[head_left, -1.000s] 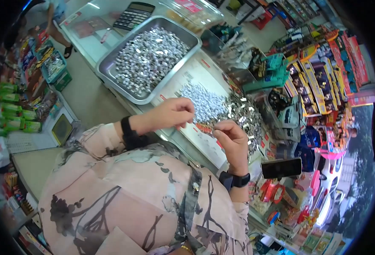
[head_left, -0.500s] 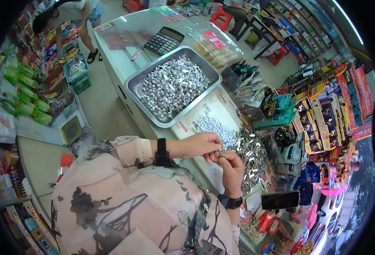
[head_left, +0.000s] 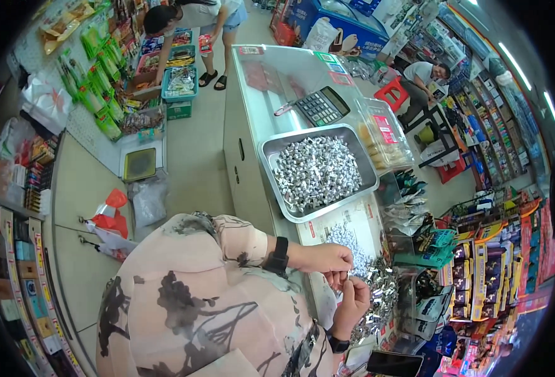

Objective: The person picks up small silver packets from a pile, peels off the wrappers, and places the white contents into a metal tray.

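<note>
My left hand [head_left: 329, 258] and my right hand [head_left: 353, 301] meet over the counter, fingers pinched close together around a tiny pale piece [head_left: 348, 274]; its kind is too small to make out. Just beyond them lies a heap of small white-blue pieces [head_left: 342, 236]. Beside my right hand spreads a pile of small shiny metal pieces [head_left: 380, 290]. A steel tray [head_left: 271, 179] farther back holds a large heap of small silver-and-white pieces [head_left: 318, 169]. Each of my wrists wears a black band.
On the glass counter [head_left: 252, 81] are a calculator [head_left: 322, 105] and a clear plastic box [head_left: 384, 132]. A phone [head_left: 395, 363] lies near my right wrist. Packaged goods [head_left: 478, 276] stand to the right. One person [head_left: 195, 16] bends over baskets; another [head_left: 420, 74] sits at the back.
The view has swung left, so the counter and tray appear farther right. My hands stay pinched together. The standing person now shows a red packet in one hand.
</note>
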A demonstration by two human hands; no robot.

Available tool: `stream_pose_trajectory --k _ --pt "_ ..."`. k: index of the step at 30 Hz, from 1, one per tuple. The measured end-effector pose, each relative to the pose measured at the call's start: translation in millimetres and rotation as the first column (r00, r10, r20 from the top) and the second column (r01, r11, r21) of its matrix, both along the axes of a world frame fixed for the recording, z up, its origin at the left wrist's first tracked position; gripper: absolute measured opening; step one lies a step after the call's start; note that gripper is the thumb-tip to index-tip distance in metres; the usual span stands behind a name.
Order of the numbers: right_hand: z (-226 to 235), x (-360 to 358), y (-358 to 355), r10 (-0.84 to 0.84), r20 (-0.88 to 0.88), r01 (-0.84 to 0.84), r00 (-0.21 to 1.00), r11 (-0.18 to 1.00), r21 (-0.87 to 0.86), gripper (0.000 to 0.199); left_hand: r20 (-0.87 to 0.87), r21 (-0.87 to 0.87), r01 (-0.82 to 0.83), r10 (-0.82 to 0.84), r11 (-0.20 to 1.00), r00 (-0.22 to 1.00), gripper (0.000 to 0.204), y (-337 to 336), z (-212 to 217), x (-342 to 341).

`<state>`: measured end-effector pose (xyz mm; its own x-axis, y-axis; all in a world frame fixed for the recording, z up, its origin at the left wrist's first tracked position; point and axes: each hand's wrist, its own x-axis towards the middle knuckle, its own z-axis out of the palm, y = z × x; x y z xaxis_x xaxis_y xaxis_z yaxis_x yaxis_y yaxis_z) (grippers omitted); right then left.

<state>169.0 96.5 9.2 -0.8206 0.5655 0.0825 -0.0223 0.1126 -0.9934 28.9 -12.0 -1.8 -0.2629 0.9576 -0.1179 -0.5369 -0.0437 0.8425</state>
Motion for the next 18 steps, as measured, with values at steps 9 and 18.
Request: stream_pose_trajectory --k 9,18 --pt "-10 6 -12 0.032 -0.015 -0.032 0.999 0.999 0.001 0.015 -0.506 0.021 -0.104 0.100 0.994 0.857 0.014 -11 2 13" --pt "-6 26 -2 -0.043 0.178 0.037 0.983 0.999 0.036 0.018 -0.713 -0.022 -0.098 0.053 0.995 0.699 0.021 -2 4 30"
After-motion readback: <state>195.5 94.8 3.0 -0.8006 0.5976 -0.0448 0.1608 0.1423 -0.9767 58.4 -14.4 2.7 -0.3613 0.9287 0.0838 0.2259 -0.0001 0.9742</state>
